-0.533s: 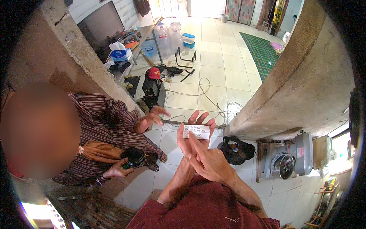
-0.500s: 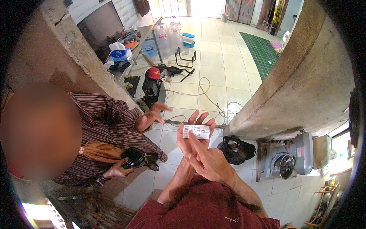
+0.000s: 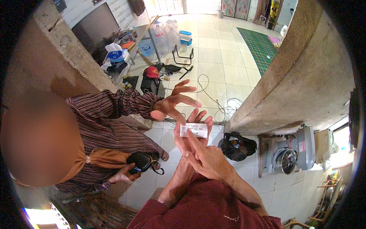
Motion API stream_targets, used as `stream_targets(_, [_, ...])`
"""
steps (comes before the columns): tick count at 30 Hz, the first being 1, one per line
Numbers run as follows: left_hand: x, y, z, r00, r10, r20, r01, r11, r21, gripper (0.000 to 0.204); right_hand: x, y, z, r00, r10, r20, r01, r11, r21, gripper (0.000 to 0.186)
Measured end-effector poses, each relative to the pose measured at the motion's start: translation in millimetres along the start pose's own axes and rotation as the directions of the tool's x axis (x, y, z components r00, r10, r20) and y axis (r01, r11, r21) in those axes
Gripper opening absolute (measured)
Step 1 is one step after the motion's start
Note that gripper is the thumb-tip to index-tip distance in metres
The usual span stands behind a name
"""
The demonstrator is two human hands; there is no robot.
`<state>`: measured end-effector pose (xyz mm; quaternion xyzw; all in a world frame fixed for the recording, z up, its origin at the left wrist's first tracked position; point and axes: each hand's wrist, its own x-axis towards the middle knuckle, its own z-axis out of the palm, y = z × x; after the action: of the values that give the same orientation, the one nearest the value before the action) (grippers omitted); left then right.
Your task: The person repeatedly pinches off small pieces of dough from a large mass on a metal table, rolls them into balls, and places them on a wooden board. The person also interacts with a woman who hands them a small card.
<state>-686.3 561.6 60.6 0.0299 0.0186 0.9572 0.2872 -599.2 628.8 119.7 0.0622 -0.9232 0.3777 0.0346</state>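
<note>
A small white paper slip with handwriting lies across the upturned palm and fingers of my left hand, which holds it. My right hand crosses over from the right, its index finger stretched out with the tip on the slip. The thumb of that hand is near my left wrist; its other fingers are mostly hidden. From the left, another person's hand reaches in with spread fingers, one fingertip at the slip's upper left corner. That person's other hand holds a black zipped pouch.
A black plastic bag sits on the floor by the concrete wall. Right of it stand a metal bowl and grey appliance. Ahead lie a looped cable, a red cap, a black metal frame and large clear bottles.
The other person's hand has moved right and reached the slip's corner. Their black pouch shows more fully. My hands stay almost as they were, the right fingertip still on the slip.
</note>
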Motion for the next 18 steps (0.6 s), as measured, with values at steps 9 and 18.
stream_targets(9, [3.8, 3.1, 2.0, 0.999, -0.011, -0.047, 0.014, 0.999, 0.051, 0.065, -0.1, 0.2, 1.3, 0.999, -0.002, -0.049, 0.002, 1.0, -0.005, 0.071])
stream_targets(18, [17.2, 8.8, 9.1, 0.999, -0.012, -0.031, 0.015, 0.995, 0.095, 0.073, -5.5, 3.8, 10.1, 0.997, -0.026, -0.073, 0.034, 0.994, 0.102, 0.074])
